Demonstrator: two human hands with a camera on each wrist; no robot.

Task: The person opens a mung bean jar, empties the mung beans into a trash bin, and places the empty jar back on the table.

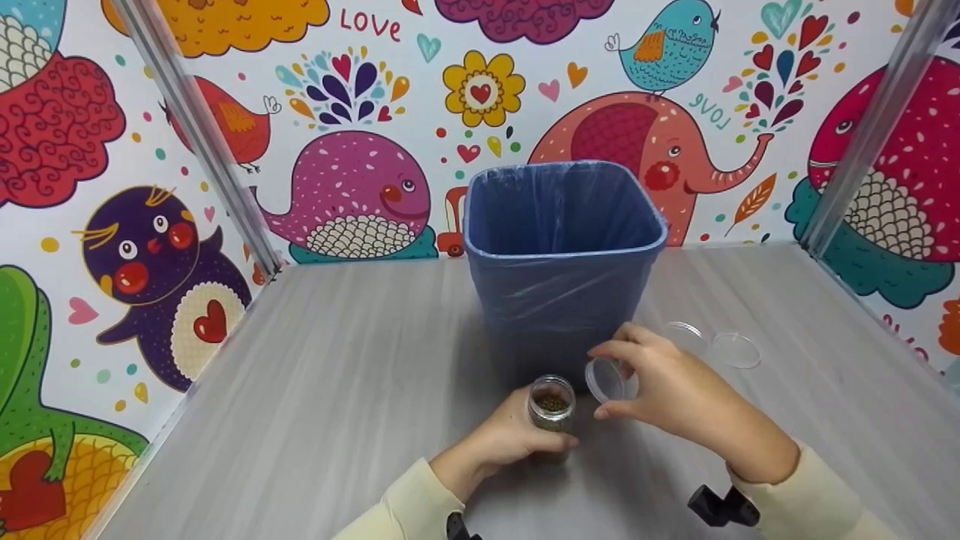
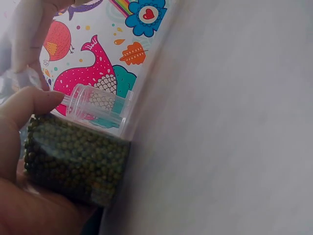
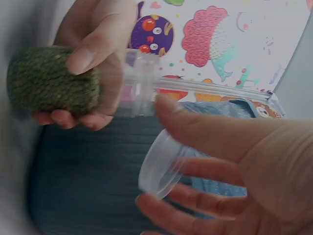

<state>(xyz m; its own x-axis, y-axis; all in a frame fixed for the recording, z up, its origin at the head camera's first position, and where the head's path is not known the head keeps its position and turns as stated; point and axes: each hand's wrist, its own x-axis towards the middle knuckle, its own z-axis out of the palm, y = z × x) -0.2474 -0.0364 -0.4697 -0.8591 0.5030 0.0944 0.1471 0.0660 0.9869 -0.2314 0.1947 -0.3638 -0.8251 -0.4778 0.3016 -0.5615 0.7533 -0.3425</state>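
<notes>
My left hand [image 1: 514,431] grips a clear jar [image 1: 551,411] upright near the table's front. Small green beans [image 2: 78,159] fill its lower part; the neck [image 3: 144,85] above them is clear and the mouth is uncovered. Just to the right, my right hand [image 1: 660,379] holds a clear round lid [image 1: 604,380] by its edge, tilted and apart from the jar. In the right wrist view the lid [image 3: 160,164] sits between thumb and fingers. A second clear container [image 2: 98,105], see-through and with no visible contents, stands beyond the jar in the left wrist view.
A blue bin [image 1: 562,300] lined with a clear bag stands directly behind both hands. Right of it, a clear round rim [image 1: 684,324] shows partly behind my right hand, beside a clear disc [image 1: 736,350] on the grey table [image 1: 337,375]. Patterned walls [image 1: 480,90] enclose the table.
</notes>
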